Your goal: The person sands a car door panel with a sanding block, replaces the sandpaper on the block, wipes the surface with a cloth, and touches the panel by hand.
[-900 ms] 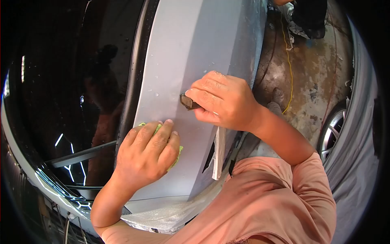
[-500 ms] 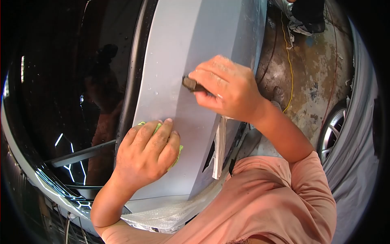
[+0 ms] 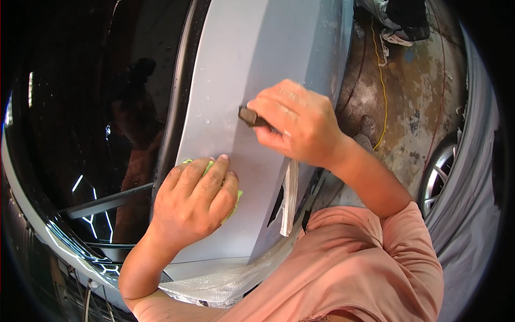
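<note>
My right hand is closed around a small dark brown block, with its end poking out past the fingertips over a grey car body panel. Whether the block's underside touches the panel is hard to see. Lower down, my left hand presses on the same panel with its fingers curved over a yellow-green cloth. Most of that cloth is hidden beneath the palm; only its edges show. Small droplets dot the panel near both hands.
Dark car window glass lies left of the panel. Masking paper hangs by the door handle area, and plastic sheeting covers the lower edge. On the stained floor runs a yellow cord. Another person's shoe is at upper right.
My right hand and the block have shifted slightly down the panel. My left hand stays in nearly the same place on the cloth. The other person's foot has moved a little.
</note>
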`<state>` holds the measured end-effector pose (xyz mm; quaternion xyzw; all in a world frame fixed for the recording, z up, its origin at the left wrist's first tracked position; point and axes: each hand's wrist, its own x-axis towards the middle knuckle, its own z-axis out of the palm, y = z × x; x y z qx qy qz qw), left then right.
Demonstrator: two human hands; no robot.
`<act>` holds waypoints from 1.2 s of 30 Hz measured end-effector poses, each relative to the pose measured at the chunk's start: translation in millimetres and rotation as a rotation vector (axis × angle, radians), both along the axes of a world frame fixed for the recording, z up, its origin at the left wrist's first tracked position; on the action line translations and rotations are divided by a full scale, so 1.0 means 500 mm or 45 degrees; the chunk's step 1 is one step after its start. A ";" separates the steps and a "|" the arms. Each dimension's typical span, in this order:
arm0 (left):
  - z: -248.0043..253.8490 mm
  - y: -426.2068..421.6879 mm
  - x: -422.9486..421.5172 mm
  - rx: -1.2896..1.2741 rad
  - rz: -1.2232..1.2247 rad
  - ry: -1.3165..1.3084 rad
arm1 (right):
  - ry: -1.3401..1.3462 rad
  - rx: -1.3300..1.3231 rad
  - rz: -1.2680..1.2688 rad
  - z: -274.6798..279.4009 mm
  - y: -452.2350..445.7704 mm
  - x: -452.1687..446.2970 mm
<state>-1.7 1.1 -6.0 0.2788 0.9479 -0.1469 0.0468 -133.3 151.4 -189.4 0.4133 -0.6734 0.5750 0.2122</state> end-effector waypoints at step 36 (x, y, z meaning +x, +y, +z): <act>0.008 0.005 0.007 0.021 0.053 -0.055 | -0.081 0.005 0.012 -0.002 0.008 0.015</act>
